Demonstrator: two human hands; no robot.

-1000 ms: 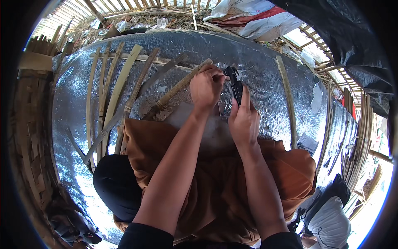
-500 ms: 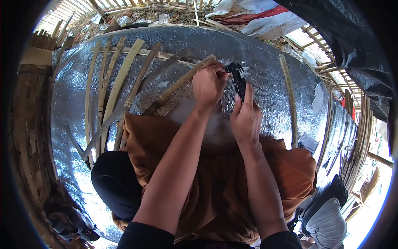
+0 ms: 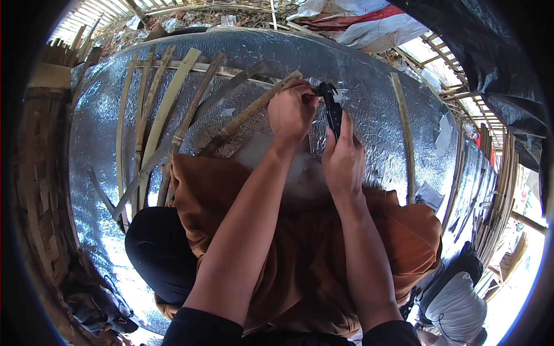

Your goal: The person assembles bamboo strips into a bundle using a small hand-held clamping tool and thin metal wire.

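My right hand (image 3: 344, 161) is closed round the handle of a black claw hammer (image 3: 333, 112), which stands nearly upright with its head at the top. Left of it, my left hand (image 3: 290, 112) is closed with the fingers curled in. Its fingertips are right beside the hammer's striking face, and whatever they pinch is too small to make out. A bamboo strip (image 3: 245, 118) slants behind my left hand, its far end showing just past the knuckles. Whether the hand touches that strip, I cannot tell.
Silvery foil sheeting (image 3: 369, 69) covers the surface ahead. Several bamboo slats (image 3: 164, 106) lie crossed at the left, and one slat (image 3: 404, 132) lies at the right. Brown cloth (image 3: 300, 254) covers my lap. Black plastic sheeting (image 3: 479, 52) hangs at the upper right; a white bag (image 3: 459, 308) sits lower right.
Both hands and the hammer stay in almost the same place, the hammer a touch higher in the picture. The surroundings shift slightly with the view.
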